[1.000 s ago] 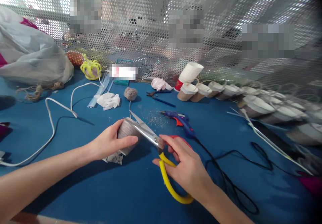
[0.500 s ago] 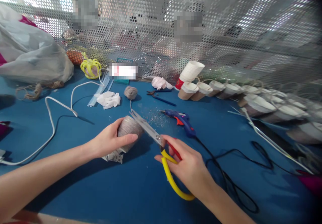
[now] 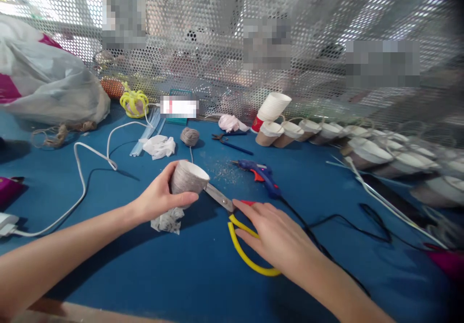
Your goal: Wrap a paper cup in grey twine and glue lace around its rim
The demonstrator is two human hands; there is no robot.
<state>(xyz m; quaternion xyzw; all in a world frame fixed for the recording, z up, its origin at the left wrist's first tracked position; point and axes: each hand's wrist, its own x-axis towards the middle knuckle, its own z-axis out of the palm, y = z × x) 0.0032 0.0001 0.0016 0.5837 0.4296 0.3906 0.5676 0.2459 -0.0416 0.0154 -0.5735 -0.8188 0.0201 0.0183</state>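
Note:
My left hand [image 3: 156,198] is wrapped round a paper cup [image 3: 188,179] wound with grey yarn, its white open mouth tilted up and to the right. Under that hand lies a crumpled patterned scrap [image 3: 168,222]. A small ball of grey yarn [image 3: 189,137] rests behind the cup, a strand running from it towards the cup. My right hand [image 3: 277,238] has its fingers on the handles of large scissors [image 3: 218,198] with yellow and red grips, low over the table. The blades are together, and their tips are hidden behind the cup.
A blue glue gun [image 3: 263,172] with a black cord lies beyond my right hand, pliers [image 3: 232,144] behind it. Finished-looking cups [image 3: 270,133] with handles line the right side. A white cable [image 3: 81,178], white crumpled tissue [image 3: 159,146] and plastic bag [image 3: 50,81] are left. Perforated mesh [image 3: 210,37] stands behind.
The cup has turned so its white inside shows. The scissors have shut and dropped lower, and the strand no longer lies at their blades. My right-hand fingers have straightened somewhat.

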